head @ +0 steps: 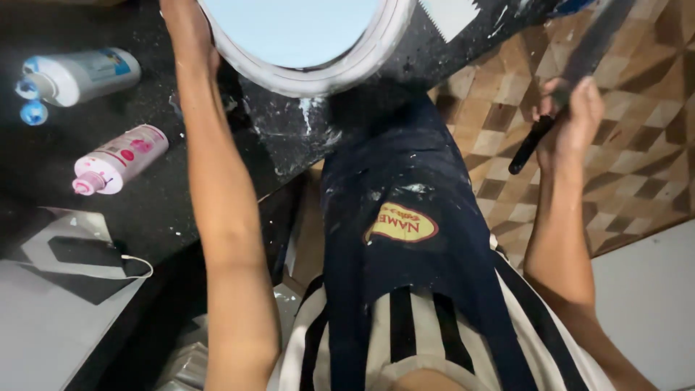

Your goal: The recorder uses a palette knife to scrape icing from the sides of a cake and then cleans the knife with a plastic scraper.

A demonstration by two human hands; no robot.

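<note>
Left hand (190,29) presses flat on the white round frame (362,61) at the bench (145,203) edge, right hand (572,119) fist-closed on a black-handled trowel (572,80); frame could slip off.

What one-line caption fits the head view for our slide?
Left hand on a round white-rimmed basin in a black counter; right hand grips a black-handled tool over patterned floor.

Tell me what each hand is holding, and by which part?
The right hand grips a long dark tool by its black handle end. The left hand rests on the rim of the round white basin; a grip cannot be told.
</note>
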